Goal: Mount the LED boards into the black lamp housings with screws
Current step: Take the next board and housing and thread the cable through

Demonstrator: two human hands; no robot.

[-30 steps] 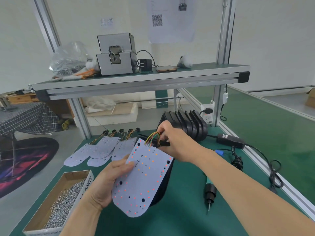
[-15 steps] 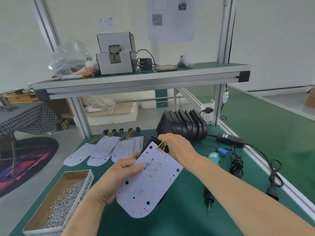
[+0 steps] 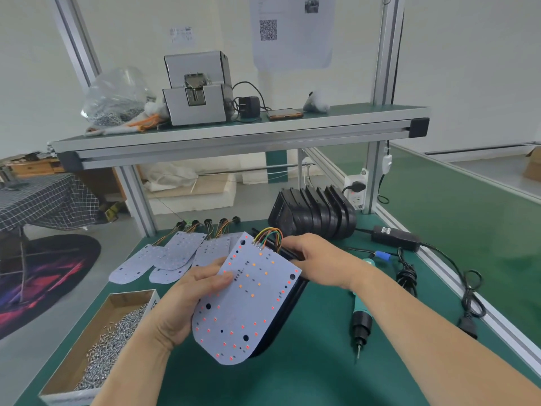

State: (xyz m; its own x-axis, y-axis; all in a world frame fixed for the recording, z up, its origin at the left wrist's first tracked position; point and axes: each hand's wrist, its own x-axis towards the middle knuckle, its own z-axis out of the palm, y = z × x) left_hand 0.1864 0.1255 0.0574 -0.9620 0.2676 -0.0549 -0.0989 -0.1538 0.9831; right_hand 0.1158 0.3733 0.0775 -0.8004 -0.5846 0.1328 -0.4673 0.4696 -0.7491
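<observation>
A white LED board [image 3: 248, 303] dotted with red and orange LEDs lies tilted over a black lamp housing [image 3: 288, 300] at the bench's middle. My left hand [image 3: 187, 303] grips the board's left edge, thumb on its face. Coloured wires [image 3: 268, 238] loop from the board's top edge. My right hand [image 3: 319, 259] grips the housing's far end beside the wires. Several more LED boards [image 3: 172, 256] lie fanned out at the back left. A stack of black housings [image 3: 316, 213] stands behind.
A cardboard box of screws [image 3: 96, 344] sits at the front left. An electric screwdriver [image 3: 361, 315] lies right of the housing, with its cable and power adapter [image 3: 395, 237] beyond. An overhead shelf [image 3: 234, 136] carries a screw feeder [image 3: 196, 89]. The bench's aluminium edge [image 3: 456, 291] runs along the right.
Board and housing have dropped lower and swung flatter over the bench. My right hand slid from the wires to the housing's far end. My left hand shifted its hold on the board.
</observation>
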